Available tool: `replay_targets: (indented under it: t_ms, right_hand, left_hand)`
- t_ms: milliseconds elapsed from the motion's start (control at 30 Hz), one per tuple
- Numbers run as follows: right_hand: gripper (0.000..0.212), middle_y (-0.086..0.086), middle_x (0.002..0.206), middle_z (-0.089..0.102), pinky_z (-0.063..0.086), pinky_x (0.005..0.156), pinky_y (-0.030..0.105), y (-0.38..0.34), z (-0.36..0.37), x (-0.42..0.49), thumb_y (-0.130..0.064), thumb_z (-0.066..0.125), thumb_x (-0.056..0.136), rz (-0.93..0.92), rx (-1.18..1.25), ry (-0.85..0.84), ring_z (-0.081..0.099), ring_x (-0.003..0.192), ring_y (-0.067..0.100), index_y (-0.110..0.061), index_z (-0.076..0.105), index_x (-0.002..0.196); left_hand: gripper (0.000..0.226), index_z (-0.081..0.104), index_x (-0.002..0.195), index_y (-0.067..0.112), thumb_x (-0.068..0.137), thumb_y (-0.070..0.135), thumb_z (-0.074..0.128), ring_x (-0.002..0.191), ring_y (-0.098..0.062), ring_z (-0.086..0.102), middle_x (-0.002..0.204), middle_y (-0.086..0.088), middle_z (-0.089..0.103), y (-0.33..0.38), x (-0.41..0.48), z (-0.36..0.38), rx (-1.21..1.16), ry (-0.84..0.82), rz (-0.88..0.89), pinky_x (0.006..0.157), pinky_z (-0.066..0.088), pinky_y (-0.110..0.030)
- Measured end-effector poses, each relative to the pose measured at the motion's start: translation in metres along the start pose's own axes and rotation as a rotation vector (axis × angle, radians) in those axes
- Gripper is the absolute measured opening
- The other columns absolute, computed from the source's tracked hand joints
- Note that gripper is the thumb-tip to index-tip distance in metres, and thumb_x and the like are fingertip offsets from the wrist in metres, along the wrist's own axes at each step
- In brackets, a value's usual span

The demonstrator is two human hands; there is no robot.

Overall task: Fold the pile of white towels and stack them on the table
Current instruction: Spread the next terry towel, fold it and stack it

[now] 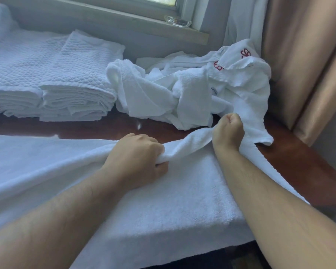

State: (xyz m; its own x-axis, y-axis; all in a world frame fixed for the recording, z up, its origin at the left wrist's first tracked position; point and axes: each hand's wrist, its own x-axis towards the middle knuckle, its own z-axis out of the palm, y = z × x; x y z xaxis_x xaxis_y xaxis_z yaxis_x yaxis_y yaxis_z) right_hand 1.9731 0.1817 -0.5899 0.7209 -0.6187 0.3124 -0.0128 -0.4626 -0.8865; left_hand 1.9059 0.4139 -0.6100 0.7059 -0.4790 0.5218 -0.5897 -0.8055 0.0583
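Two bare forearms reaching in from the near edge. Left hand [136, 158] curled round a bunched fold of the large towel [173, 206] spread over the near table [299, 164]; right hand [228, 129] fisted on the same fold, fingertips hidden. Unfolded pile [192, 90] far right, folded stack [76, 98] far left, bare wood between.

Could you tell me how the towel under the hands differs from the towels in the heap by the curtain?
The spread towel lies flat across the table's near edge; the heap is crumpled and tangled. The left hand and right hand both grip the spread towel's far edge; nothing holds the heap. The heap shows red embroidery; the spread towel shows none. Both are white terry cloth.
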Motion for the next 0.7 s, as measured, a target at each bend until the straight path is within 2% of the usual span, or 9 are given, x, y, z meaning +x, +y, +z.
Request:
replay_targets:
  t_ms: [100,133,200,267,300,433,533,600,700]
  right_hand:
    - [0.019,-0.003,0.081,0.055,0.041,0.062,0.022,-0.011,-0.012,0.009,-0.01,0.039,0.095,0.045,-0.111,-0.288,0.049,0.074,0.015,-0.011,0.058,0.092]
    - [0.02,-0.006,0.085,0.057,0.041,0.064,0.016,-0.015,-0.019,0.008,-0.01,0.039,0.095,0.006,-0.134,-0.302,0.052,0.076,0.01,-0.014,0.059,0.097]
    - [0.022,-0.013,0.083,0.056,0.037,0.057,0.003,-0.019,-0.038,-0.006,-0.007,0.04,0.091,-0.159,-0.123,-0.134,0.054,0.075,-0.004,-0.021,0.056,0.098]
    - [0.018,-0.014,0.068,0.052,0.035,0.057,0.0,-0.013,-0.056,-0.033,-0.007,0.043,0.086,-0.291,-0.062,0.079,0.052,0.069,-0.015,-0.02,0.055,0.091]
    - [0.017,-0.014,0.062,0.049,0.036,0.056,0.001,-0.007,-0.062,-0.045,-0.007,0.044,0.085,-0.304,-0.066,0.114,0.052,0.065,-0.015,-0.02,0.055,0.088]
    - [0.021,-0.014,0.068,0.054,0.032,0.048,0.017,0.012,-0.071,-0.066,-0.012,0.046,0.091,-0.088,-0.241,-0.018,0.051,0.06,0.0,-0.025,0.061,0.096]
    - [0.021,-0.014,0.073,0.055,0.032,0.05,0.023,0.012,-0.071,-0.061,-0.012,0.045,0.092,-0.042,-0.226,-0.008,0.05,0.065,0.002,-0.024,0.06,0.101]
    - [0.019,-0.015,0.074,0.053,0.031,0.05,0.021,0.013,-0.068,-0.057,-0.013,0.047,0.091,-0.039,-0.214,0.001,0.048,0.066,0.0,-0.024,0.057,0.101]
    - [0.009,-0.016,0.079,0.054,0.03,0.05,0.018,0.02,-0.067,-0.053,-0.017,0.053,0.089,-0.01,-0.173,0.014,0.05,0.071,-0.001,-0.023,0.057,0.094]
  left_hand:
    - [0.053,0.034,0.054,0.019,0.072,0.036,0.08,0.05,-0.023,0.037,0.053,0.007,0.033,0.003,0.004,-0.007,0.023,0.054,0.059,0.051,0.042,-0.036]
    - [0.055,0.033,0.055,0.019,0.072,0.037,0.082,0.05,-0.022,0.035,0.055,0.008,0.031,0.004,0.004,-0.009,0.028,0.053,0.079,0.05,0.042,-0.035]
    - [0.058,0.034,0.055,0.018,0.07,0.039,0.086,0.049,-0.023,0.034,0.057,0.008,0.03,0.005,0.003,-0.011,0.029,0.026,0.085,0.046,0.038,-0.031]
    - [0.054,0.039,0.054,0.016,0.065,0.034,0.089,0.046,-0.025,0.036,0.057,0.007,0.031,0.004,0.001,-0.01,0.016,0.007,0.072,0.043,0.031,-0.025]
    - [0.051,0.04,0.055,0.016,0.064,0.032,0.088,0.044,-0.026,0.037,0.057,0.007,0.031,0.002,0.001,-0.009,0.011,0.005,0.067,0.043,0.029,-0.024]
    - [0.043,0.045,0.058,0.016,0.072,0.035,0.081,0.046,-0.029,0.043,0.059,0.005,0.04,0.001,0.001,-0.006,0.045,-0.038,0.063,0.046,0.033,-0.025]
    - [0.039,0.046,0.065,0.019,0.083,0.046,0.068,0.056,-0.025,0.05,0.064,0.005,0.047,0.003,0.001,-0.009,0.113,-0.111,0.016,0.05,0.032,-0.027]
    - [0.039,0.042,0.067,0.02,0.088,0.049,0.059,0.061,-0.023,0.052,0.065,0.006,0.049,0.007,0.003,-0.012,0.151,-0.147,-0.1,0.053,0.028,-0.029]
    - [0.021,0.045,0.074,0.024,0.089,0.035,0.054,0.064,-0.019,0.053,0.065,0.006,0.053,0.023,0.005,-0.014,0.195,-0.178,-0.313,0.064,0.024,-0.035]
